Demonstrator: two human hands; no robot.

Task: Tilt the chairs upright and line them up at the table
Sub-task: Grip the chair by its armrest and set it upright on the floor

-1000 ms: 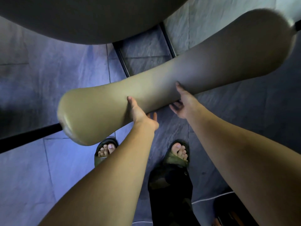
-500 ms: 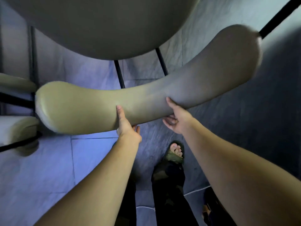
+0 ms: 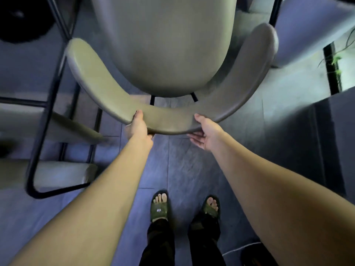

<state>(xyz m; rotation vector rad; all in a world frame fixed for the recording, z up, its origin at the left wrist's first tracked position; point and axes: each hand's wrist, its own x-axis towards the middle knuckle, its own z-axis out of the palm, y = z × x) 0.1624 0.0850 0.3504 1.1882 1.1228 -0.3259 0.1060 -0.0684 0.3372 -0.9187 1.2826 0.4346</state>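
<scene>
A beige upholstered chair stands in front of me, seen from above: its curved backrest (image 3: 169,121) wraps around the oval seat (image 3: 163,50). My left hand (image 3: 138,127) grips the backrest's near edge left of centre, thumb on top. My right hand (image 3: 206,131) holds the same edge right of centre, thumb on top and fingers curled beneath. A second chair (image 3: 57,173) with a black tubular frame lies on its side at the left. The table (image 3: 311,31) shows as a pale slab at the upper right.
Grey floor tiles (image 3: 182,169) run under me, with my sandalled feet (image 3: 160,206) below the chair. A dark cabinet side (image 3: 330,141) rises at the right. A green plant (image 3: 336,60) hangs at the far right. A dark round object (image 3: 21,22) sits upper left.
The chair has swung from a tilted pose to upright, its backrest now curving squarely toward me. Both hands stayed on the backrest and moved up with it. The tipped chair at left has come into view.
</scene>
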